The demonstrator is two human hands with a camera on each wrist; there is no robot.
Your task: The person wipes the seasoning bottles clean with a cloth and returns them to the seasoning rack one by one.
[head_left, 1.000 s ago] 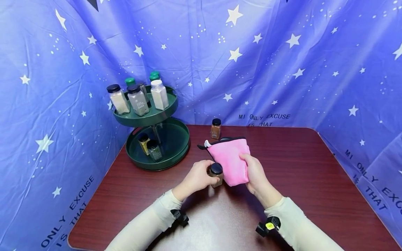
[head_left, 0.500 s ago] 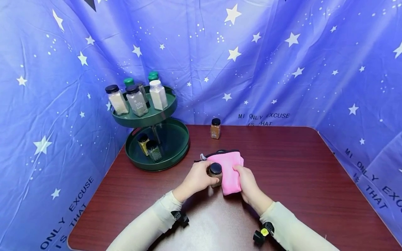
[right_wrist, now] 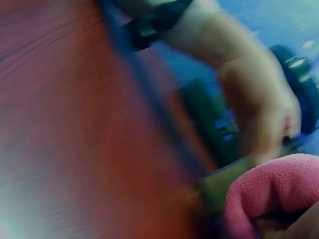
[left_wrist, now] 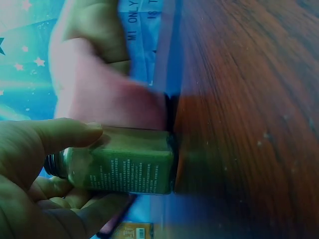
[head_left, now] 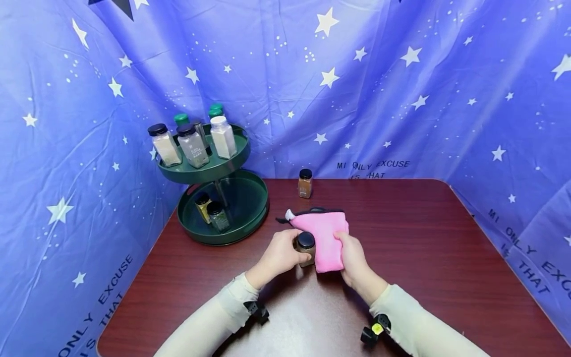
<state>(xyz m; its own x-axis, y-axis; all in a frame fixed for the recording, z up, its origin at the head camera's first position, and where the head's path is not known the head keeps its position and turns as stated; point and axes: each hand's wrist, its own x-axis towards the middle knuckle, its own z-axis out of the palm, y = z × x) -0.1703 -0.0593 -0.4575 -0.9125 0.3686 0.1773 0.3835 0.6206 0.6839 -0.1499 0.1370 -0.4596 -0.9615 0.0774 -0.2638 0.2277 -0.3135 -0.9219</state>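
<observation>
My left hand [head_left: 280, 252] grips a square glass spice jar with a black lid [head_left: 306, 240], upright near the middle of the table. In the left wrist view the jar [left_wrist: 132, 167] shows white label print and brownish-green contents, with thumb and fingers around its upper part. A pink cloth [head_left: 329, 240] with a dark edge and a small white tag is held in my right hand [head_left: 358, 263], just right of the jar. It lies against the jar's side in the head view. Folds of the cloth [right_wrist: 279, 179] hide part of the right fingers in the blurred right wrist view.
A two-tier dark green round rack [head_left: 256, 225] stands at the left back. Several spice jars are on its upper tier and two jars on the lower one. An orange-brown spice jar [head_left: 305, 185] stands near the table's back edge. A starry blue curtain [head_left: 285, 89] surrounds the table.
The right hand and cloth have come left and toward me against the jar, then slid slightly away from me again. The left hand holds the jar in nearly the same place.
</observation>
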